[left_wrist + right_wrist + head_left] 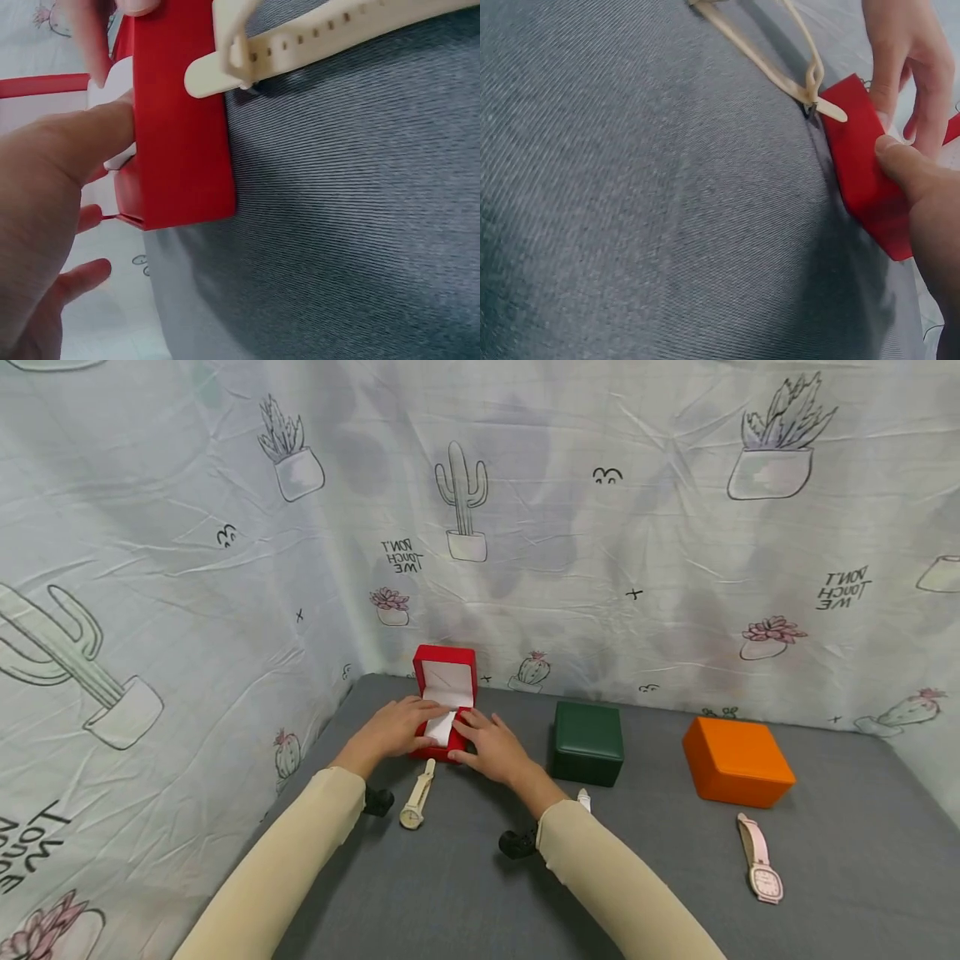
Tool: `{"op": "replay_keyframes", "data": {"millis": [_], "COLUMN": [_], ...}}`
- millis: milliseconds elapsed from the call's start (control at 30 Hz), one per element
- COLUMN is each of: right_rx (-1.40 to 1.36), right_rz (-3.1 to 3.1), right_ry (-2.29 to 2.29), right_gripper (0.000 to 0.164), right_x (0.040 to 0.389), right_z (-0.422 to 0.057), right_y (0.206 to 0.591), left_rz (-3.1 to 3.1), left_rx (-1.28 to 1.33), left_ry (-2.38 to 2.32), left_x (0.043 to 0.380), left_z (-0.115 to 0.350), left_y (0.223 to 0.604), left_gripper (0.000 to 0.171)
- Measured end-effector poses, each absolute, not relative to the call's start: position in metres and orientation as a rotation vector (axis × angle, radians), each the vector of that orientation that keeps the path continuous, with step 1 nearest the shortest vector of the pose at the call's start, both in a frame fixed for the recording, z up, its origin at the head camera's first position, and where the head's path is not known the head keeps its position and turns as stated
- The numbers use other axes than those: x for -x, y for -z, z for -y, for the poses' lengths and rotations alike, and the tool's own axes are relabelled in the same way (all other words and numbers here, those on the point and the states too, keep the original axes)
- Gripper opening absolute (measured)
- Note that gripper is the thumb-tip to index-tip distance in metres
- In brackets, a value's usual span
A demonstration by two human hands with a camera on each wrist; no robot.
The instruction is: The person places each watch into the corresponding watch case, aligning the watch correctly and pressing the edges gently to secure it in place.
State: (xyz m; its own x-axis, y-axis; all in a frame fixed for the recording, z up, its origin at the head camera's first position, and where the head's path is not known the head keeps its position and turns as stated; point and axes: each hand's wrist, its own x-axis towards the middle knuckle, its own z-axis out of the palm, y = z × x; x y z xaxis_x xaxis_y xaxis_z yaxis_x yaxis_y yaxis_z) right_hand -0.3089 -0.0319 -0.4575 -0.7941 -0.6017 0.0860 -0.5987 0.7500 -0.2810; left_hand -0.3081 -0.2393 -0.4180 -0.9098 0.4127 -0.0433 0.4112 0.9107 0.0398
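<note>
A red box [446,653] stands with its lid up, showing a white lining. Inside its base lies a white cushion [440,729]. My left hand [392,729] reaches in from the left, its thumb dipping behind the front wall and pinching the cushion. From the right, my right hand [495,748] grips the box, its thumb [900,159] on the front rim and fingers over the far side. A cream-strapped watch [416,797] lies in front; its strap tip overlaps the red front wall [184,150] in the left wrist view.
Right of the red box stands a closed dark green box [587,743], with a white strap end [583,799] showing near the right sleeve. Farther right are an orange box [738,762] and a pink watch [761,860]. A printed curtain [540,568] borders the grey table [465,877].
</note>
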Motion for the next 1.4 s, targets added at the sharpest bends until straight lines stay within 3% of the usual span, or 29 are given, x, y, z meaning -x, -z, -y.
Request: {"op": "replay_keyframes", "data": {"millis": [233, 867, 1400], "right_rx": [1.025, 0.967, 1.0], "right_rz": [-2.945, -2.94, -2.874], "right_ry": [0.443, 0.419, 0.577], "right_gripper": [0.065, 0.064, 0.07], "right_x": [0.306, 0.304, 0.286], "right_z": [0.034, 0.035, 0.034], "right_y": [0.457, 0.455, 0.446], "left_rz": [-2.984, -3.195, -3.211], "left_rx": [-0.589, -0.773, -0.795], "left_ry": [-0.093, 0.02, -0.248], "left_x": [0.311, 0.298, 0.268], "left_z": [0.239, 0.238, 0.258], "left_y": [0.413, 0.413, 0.408], "left_gripper": [0.07, 0.071, 0.068]}}
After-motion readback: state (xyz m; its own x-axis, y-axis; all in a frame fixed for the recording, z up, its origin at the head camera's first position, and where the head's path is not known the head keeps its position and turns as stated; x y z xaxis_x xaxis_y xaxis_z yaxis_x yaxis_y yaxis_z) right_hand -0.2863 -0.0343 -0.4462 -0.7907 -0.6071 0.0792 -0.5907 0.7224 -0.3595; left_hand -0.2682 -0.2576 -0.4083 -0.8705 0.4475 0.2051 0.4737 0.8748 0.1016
